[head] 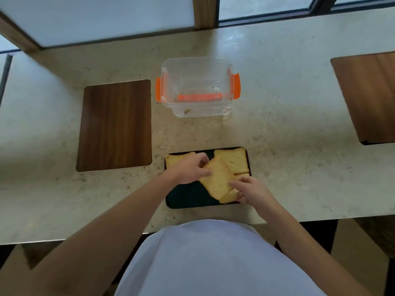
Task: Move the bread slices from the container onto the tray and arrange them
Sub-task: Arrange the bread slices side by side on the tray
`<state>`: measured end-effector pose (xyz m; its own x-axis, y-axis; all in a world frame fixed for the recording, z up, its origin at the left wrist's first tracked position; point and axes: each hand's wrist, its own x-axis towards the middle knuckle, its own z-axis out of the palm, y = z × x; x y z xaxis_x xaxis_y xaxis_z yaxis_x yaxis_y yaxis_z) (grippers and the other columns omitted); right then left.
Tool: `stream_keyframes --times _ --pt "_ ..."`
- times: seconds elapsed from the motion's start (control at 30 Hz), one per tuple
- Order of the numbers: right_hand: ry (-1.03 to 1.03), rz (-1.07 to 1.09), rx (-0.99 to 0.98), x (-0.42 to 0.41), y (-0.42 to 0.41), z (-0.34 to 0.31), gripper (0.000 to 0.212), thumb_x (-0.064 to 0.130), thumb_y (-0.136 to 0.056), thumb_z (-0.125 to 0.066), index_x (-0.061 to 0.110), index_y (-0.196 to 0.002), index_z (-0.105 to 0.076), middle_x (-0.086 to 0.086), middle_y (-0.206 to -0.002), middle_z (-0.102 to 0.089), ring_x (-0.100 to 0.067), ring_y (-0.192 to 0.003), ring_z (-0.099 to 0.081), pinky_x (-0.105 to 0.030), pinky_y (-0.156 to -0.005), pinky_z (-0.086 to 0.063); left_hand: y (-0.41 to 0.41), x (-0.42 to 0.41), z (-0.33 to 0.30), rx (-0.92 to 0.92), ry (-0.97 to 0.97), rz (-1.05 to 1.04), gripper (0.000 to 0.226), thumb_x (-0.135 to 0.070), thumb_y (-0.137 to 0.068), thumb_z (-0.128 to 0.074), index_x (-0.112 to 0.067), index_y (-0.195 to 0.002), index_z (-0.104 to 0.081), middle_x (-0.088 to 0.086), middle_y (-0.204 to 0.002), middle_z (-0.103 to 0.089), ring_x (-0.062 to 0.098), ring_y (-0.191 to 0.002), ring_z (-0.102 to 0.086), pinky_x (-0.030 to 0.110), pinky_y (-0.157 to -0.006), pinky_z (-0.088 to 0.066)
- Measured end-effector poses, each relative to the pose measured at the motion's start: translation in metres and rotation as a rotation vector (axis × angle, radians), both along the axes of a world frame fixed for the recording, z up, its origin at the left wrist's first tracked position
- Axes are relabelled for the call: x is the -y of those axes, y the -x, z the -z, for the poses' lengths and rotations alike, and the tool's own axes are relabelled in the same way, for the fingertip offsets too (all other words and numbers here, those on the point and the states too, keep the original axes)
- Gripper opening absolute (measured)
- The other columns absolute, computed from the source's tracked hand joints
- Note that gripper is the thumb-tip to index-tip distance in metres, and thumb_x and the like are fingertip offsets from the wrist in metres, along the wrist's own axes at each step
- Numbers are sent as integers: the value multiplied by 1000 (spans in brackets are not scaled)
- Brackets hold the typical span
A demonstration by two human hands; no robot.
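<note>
Your left hand (188, 168) and your right hand (251, 190) are both over the black tray (188, 198), close to your white shirt (213, 257). Each hand pinches one end of the same tilted bread slice (217, 180). The left fingers curl around its far left corner. The right fingers curl on its near right edge. This slice sits crooked across the middle of the tray and lies partly on top of another slice (230, 196) at the near right corner. The near left part of the tray is bare and has some crumbs on it.

A bit farther, one slice (236, 160) lies flat in the far right corner of the tray. One more slice (176, 159) lies in the far left corner, and your left hand hides part of it.

Past the tray, the clear container (197, 86) with orange clips stands open on the pale counter (288, 124). It holds only a few crumbs.

To the left of the tray and container is a dark wooden board (115, 124) set into the counter. Another wooden board (367, 95) is far off to the right. At the very back are the windows (96, 18).
</note>
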<state>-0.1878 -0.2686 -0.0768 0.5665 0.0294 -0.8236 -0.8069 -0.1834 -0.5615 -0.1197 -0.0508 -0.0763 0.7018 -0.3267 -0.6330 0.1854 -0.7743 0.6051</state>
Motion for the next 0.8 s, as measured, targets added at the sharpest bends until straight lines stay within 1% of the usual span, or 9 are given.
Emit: stream_keyframes --times 0.07,0.1,0.17,0.23,0.33,0.43,0.57,0.67,0.8 --pt "1 -29 31 -5 -7 -5 11 32 -89 -74 23 -92 -69 0 -93 -70 -14 -79 -65 -24 -60 -55 18 -19 0 -80 35 -72 24 -36 -90 -67 -21 -107 -58 -1 -100 -64 15 -85 -65 37 -75 -56" --pt "8 -54 44 -9 -11 -7 9 34 -89 -74 30 -88 -66 4 -92 -68 -14 -84 -66 -27 -65 -58 29 -28 1 -144 69 -130 24 -34 -91 -66 -18 -108 -59 2 -100 -68 18 -84 -69 38 -76 -57" --pt "36 -138 75 -20 -18 -7 13 38 -89 -74 35 -87 -62 11 -91 -64 -14 -92 -67 -36 -82 -59 51 -41 5 -256 143 -262 21 -29 -92 -66 -14 -105 -59 6 -97 -73 20 -78 -74 35 -68 -58" --pt "80 -233 80 -34 -24 -1 16 42 -89 -72 34 -92 -58 10 -95 -64 -12 -91 -65 -37 -88 -58 70 -51 10 -310 172 -412 20 -25 -90 -68 -12 -103 -61 10 -92 -74 22 -74 -75 31 -59 -56" --pt "128 -322 18 -54 -27 11 21 37 -91 -71 26 -105 -59 2 -94 -67 -11 -84 -64 -31 -78 -58 94 -64 17 -396 194 -634 24 -24 -87 -71 -11 -106 -64 13 -88 -76 25 -74 -75 30 -56 -54" --pt "117 -337 -52 -66 -25 19 26 29 -91 -72 16 -111 -63 -5 -89 -71 -12 -75 -66 -26 -66 -59 107 -74 23 -450 214 -740 28 -26 -86 -71 -11 -108 -63 8 -82 -78 23 -72 -75 28 -56 -53" --pt "113 -301 -88 -75 -24 26 38 22 -92 -71 5 -123 -61 -10 -95 -73 -15 -80 -70 -25 -65 -59 108 -80 27 -406 152 -759 24 -26 -87 -68 -14 -106 -60 9 -80 -76 24 -68 -74 27 -48 -47" --pt "92 -290 -108 -79 -21 27 39 20 -94 -67 2 -127 -60 -9 -88 -71 -14 -73 -67 -25 -67 -56 105 -84 29 -363 84 -748 17 -26 -89 -65 -20 -102 -57 9 -87 -73 22 -67 -75 27 -47 -44" --pt "88 -275 -99 -84 -14 27 34 23 -94 -67 6 -123 -65 -6 -100 -73 -13 -89 -71 -23 -68 -61 102 -89 33 -278 14 -689 18 -27 -89 -63 -19 -104 -57 7 -88 -73 16 -62 -73 28 -47 -48"
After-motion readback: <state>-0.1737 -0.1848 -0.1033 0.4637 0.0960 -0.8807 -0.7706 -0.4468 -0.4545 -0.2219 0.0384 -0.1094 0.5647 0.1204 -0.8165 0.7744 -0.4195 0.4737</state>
